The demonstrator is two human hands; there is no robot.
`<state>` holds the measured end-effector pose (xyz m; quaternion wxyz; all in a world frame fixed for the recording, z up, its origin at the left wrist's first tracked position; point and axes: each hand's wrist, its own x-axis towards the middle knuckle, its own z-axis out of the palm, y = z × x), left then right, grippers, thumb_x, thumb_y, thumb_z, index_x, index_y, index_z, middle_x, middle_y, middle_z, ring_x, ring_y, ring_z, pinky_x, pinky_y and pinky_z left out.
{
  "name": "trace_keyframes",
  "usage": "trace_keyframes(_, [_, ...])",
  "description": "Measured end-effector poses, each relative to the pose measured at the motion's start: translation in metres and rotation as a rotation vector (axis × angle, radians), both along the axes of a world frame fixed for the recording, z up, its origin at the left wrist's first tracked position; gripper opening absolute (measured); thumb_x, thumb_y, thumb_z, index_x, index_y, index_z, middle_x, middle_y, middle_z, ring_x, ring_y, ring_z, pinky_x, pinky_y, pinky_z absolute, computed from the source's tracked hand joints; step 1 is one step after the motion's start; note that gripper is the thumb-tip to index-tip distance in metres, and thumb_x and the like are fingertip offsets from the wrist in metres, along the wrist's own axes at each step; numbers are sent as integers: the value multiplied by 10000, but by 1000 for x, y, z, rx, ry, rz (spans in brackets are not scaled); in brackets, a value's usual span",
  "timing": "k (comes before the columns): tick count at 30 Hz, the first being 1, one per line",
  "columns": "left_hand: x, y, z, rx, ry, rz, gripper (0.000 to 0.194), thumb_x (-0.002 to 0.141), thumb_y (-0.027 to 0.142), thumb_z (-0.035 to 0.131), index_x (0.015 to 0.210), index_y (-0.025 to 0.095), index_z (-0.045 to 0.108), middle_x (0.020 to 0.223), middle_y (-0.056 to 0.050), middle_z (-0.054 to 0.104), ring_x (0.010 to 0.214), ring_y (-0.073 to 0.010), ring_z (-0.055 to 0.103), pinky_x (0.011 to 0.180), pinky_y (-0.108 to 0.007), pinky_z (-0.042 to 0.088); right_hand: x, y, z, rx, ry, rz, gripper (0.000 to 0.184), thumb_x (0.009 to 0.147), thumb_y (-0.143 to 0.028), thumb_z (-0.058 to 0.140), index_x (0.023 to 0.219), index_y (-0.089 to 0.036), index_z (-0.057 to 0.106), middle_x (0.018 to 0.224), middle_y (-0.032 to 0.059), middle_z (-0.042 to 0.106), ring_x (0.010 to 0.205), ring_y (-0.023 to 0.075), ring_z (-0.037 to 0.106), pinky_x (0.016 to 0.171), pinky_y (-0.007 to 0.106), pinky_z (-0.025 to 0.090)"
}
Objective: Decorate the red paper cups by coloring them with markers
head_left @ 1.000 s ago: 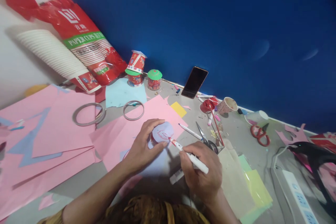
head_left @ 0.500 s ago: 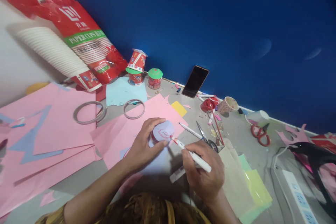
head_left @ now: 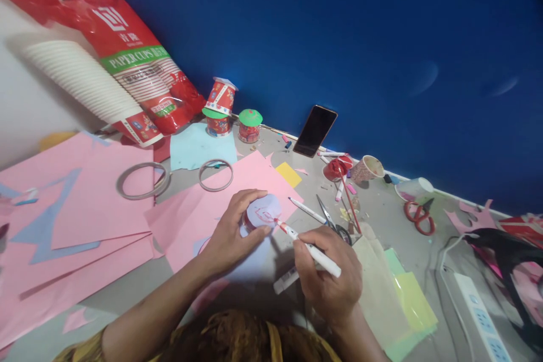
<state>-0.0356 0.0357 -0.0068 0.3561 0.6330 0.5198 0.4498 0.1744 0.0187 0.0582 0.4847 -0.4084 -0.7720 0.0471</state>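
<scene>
My left hand (head_left: 235,232) is wrapped around a small cut-down paper cup topped with a pale lilac paper disc (head_left: 262,209). Red drawn lines show on the disc. Between the fingers and thumb of my right hand (head_left: 328,271) is a white felt-tip marker (head_left: 316,251), its red tip touching the right edge of the disc. Under the left hand lie pink paper (head_left: 250,172) and a lilac sheet (head_left: 257,263). Just past the right hand are another marker (head_left: 307,211) and black-handled scissors (head_left: 333,220). A whitish tube-shaped thing (head_left: 286,281), partly hidden, lies beneath the right hand.
Pink sheets (head_left: 106,192) spread at left, with two tape rings (head_left: 216,175) near the middle. Stacked paper cups (head_left: 85,85) and a red cup bag (head_left: 131,51) stand behind. A phone (head_left: 316,130) leans on the blue wall; red-handled scissors (head_left: 419,218) and a power strip (head_left: 479,311) lie right.
Both hands stay in nearly the same place, and the marker tip remains at the disc's edge. The view has shifted very slightly.
</scene>
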Motion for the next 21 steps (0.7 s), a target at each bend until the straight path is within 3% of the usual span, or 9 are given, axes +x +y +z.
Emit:
trace_keyframes(12, [0, 1, 0, -9, 3, 9, 522, 931, 384, 783, 1434, 286, 681, 1500, -124, 676, 1424, -357, 650, 1203, -531, 544, -4, 2, 3, 29, -28, 49, 117, 1055, -167, 637, 975, -227, 697, 721, 11, 771, 585, 176, 739, 580, 289, 554])
trace_keyframes(21, [-1, -1, -1, -34, -12, -5, 577, 940, 371, 780, 1491, 278, 636, 1549, -138, 660, 1461, -354, 638, 1233, -529, 524, 3, 0, 1, 16, 3, -31, 138, 1038, -154, 646, 944, -245, 689, 707, -16, 776, 560, 167, 738, 569, 279, 559])
